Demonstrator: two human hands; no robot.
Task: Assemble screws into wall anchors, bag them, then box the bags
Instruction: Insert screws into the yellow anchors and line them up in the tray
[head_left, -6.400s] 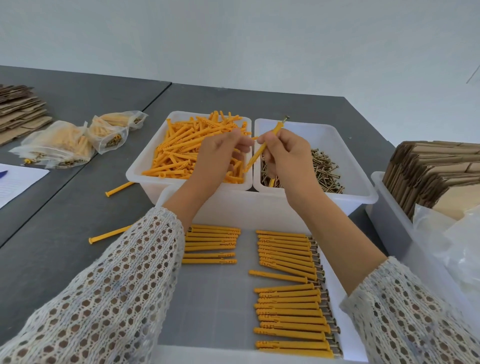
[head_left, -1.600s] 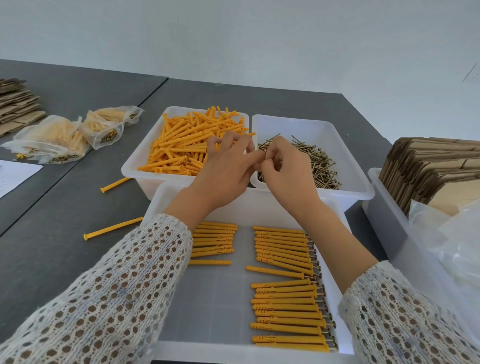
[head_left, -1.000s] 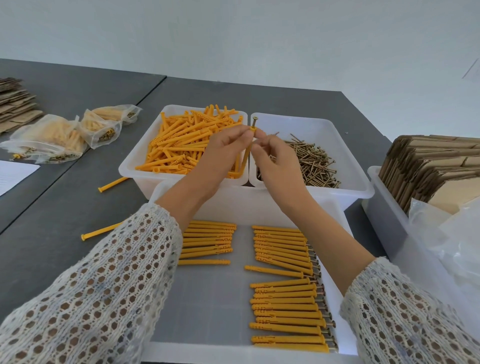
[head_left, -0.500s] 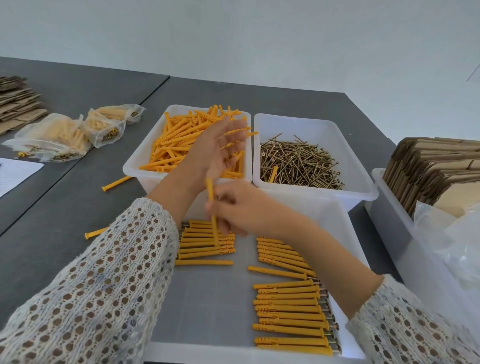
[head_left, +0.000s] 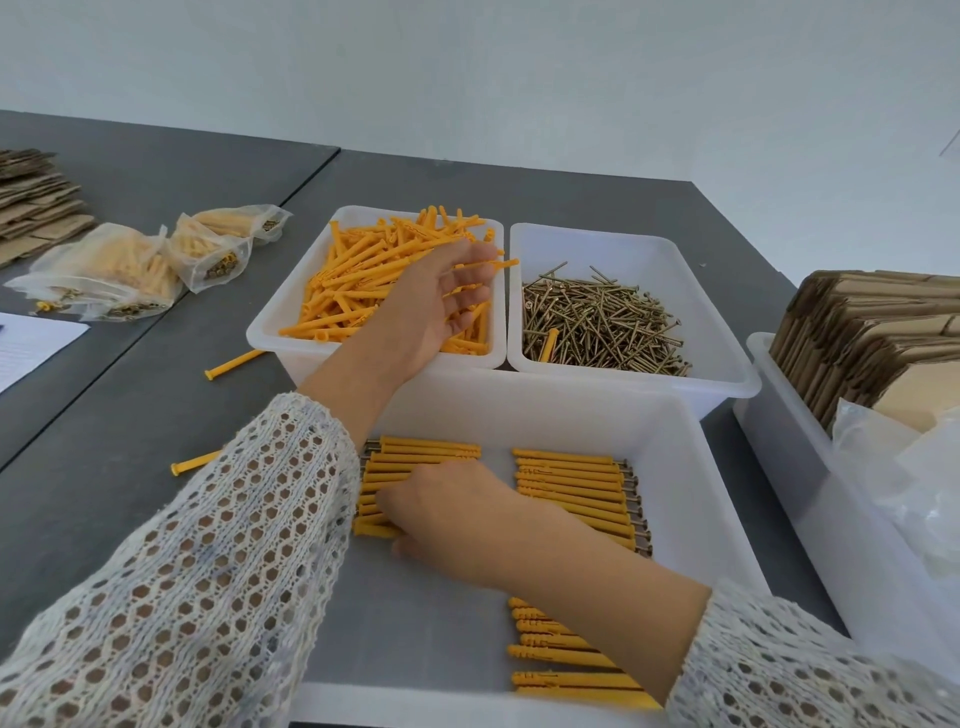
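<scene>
- Down goes the right hand (head_left: 457, 512) since half a second ago, from above the tray to the left row of assembled anchors (head_left: 415, 462); its fingers curl over the row's near end, and whether they pinch one I cannot tell.
- Left hand (head_left: 441, 306) now reaches further into the anchor bin (head_left: 270, 332), palm turned sideways, fingers relaxed and straight among the loose anchors (head_left: 363, 275), gripping nothing.
- Just right of the right hand lies a second row (head_left: 571, 483) with screw heads poking out; more continue below the forearm, all in the white tray (head_left: 691, 467).
- Right of the left hand, across the bin wall, sits the screw bin (head_left: 737, 374) with its screws (head_left: 597, 322) and one stray anchor.
- Left of both hands, two anchors (head_left: 234, 358) lie on the grey table (head_left: 130, 415); further left, filled bags (head_left: 114, 275).
- Far right, flat cartons (head_left: 857, 332) stand in a bin.
</scene>
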